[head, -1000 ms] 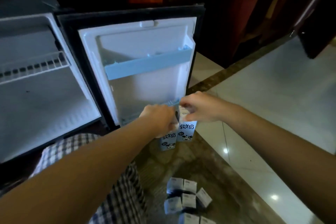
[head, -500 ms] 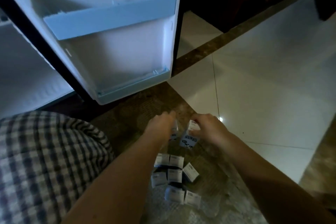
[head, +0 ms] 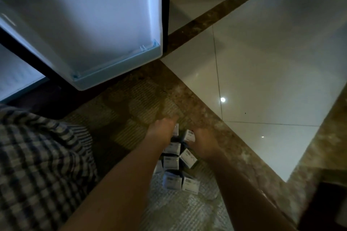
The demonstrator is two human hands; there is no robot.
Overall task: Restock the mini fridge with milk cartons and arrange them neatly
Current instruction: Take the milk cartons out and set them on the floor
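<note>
Several small white milk cartons (head: 171, 163) stand bunched on the patterned rug. Both my hands are down at the far end of that bunch. My left hand (head: 164, 130) holds a carton (head: 176, 131) from above, and most of that carton is hidden under the hand. My right hand (head: 203, 142) grips another carton (head: 189, 135) by its top, right beside the first. The two cartons sit at floor level against the rest. The open fridge door (head: 90, 30) hangs above them, with nothing in its bottom shelf (head: 116, 70).
My checked-cloth knee (head: 41, 165) fills the lower left. The fridge's white inside (head: 13, 75) shows at the left edge. Glossy white floor tiles (head: 272, 71) with a brown marble border (head: 221, 116) lie to the right. A dark furniture corner (head: 323, 204) is at the lower right.
My hands came down from the door's bottom shelf to the floor, each with a carton, and now sit at the bunch of cartons. The view tilted down.
</note>
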